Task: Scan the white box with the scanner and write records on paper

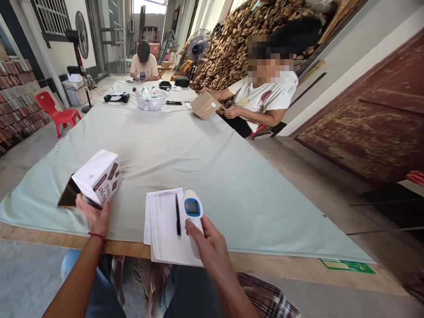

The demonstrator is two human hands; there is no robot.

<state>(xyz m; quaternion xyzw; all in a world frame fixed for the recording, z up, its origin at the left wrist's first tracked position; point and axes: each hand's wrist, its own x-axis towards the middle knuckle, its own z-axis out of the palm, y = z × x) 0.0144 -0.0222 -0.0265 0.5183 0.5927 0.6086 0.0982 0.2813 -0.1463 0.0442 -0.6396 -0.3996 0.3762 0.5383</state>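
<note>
View from my head: I look down a long bench (132,137) spread with pale green cloth.
My left hand (94,217): curled round the near end of a white cardboard box (99,174) with brown print, gripping it at the bench's left; I cannot tell whether its underside touches the cloth.
Dark flat phone (68,194): just left of the box, partly hidden by it.
My right hand (208,243): closed on the handle of a white plastic handheld thermometer (192,205) with a blue-rimmed screen, at the right edge of the papers.
White paper sheets (165,243): overlapping at my edge, a slim black pen (178,214) on top.
Clear plastic basin (150,104): farther up, holding bottles.
Person at right (265,95): holding a brown cardboard box (204,105).
</note>
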